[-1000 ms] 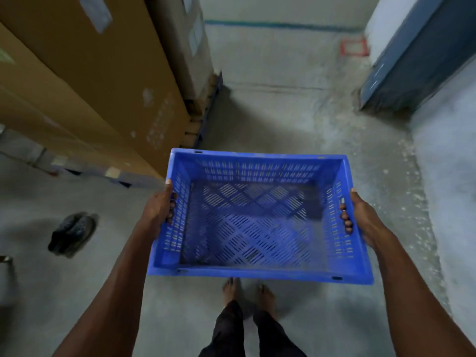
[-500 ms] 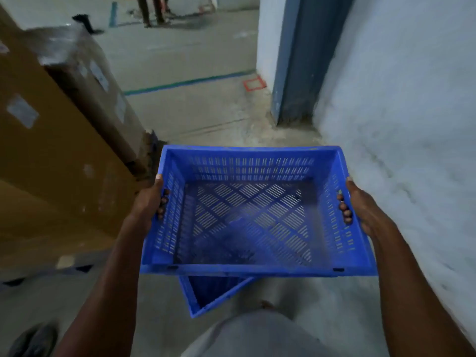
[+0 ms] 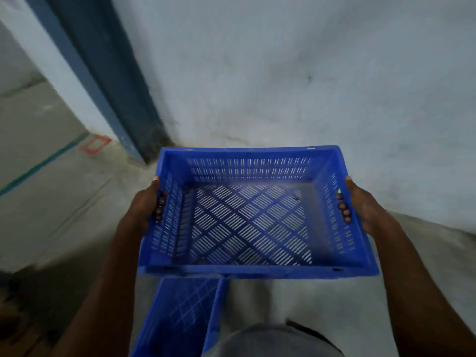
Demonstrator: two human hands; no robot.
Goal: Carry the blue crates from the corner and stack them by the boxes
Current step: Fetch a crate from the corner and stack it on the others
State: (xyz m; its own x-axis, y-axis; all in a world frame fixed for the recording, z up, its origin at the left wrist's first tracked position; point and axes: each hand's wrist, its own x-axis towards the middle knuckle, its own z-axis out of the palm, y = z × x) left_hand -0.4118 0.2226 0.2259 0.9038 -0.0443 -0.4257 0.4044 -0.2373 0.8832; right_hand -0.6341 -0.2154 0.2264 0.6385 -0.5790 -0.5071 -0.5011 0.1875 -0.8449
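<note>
I hold an empty blue slotted crate level in front of me, above the floor. My left hand grips its left side, fingers curled through the handle slot. My right hand grips the right side the same way. Below the held crate, a second blue crate lies on the floor at the bottom centre, partly hidden by the crate I carry and by my body.
A pale wall stands close ahead. A dark blue door frame runs down at the upper left. A red square marking and a green line lie on the concrete floor at left.
My view has swung to the right: the cardboard boxes have left the frame and the wall now fills it. The crate on the floor shows more. Both hands keep their grip.
</note>
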